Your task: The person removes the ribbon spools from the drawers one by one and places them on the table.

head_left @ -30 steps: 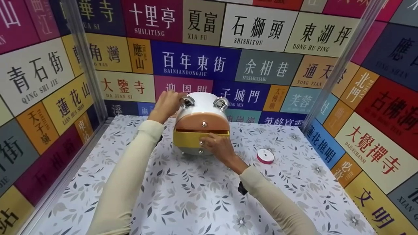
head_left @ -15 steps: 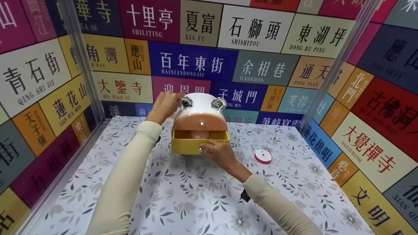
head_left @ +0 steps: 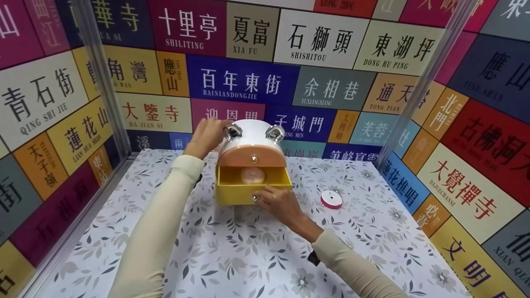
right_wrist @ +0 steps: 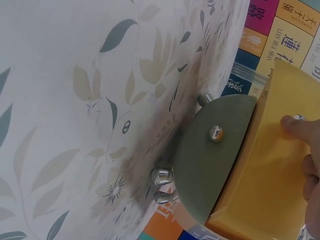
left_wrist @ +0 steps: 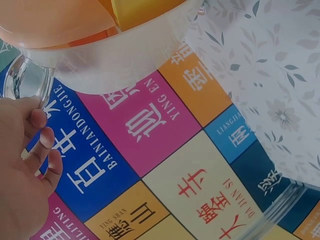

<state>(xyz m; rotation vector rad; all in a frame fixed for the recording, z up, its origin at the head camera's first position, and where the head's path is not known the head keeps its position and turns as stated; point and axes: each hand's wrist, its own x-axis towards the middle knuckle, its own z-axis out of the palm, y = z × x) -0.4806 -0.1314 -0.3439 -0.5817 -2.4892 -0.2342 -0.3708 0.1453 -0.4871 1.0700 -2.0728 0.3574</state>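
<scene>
Both hands (left_wrist: 25,160) (right_wrist: 313,150) are cut off by the wrist views' edges.

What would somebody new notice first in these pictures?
Probably the white frog-like box on the table, with two shiny rings like eyes on top. Its yellow drawer stands open below, right hand at the knob, left hand on one ring. Behind, colourful sign panels fill the background.

Head view forward and down, wrist views close, head and right sharing drawer (head_left: 236,195)
</scene>
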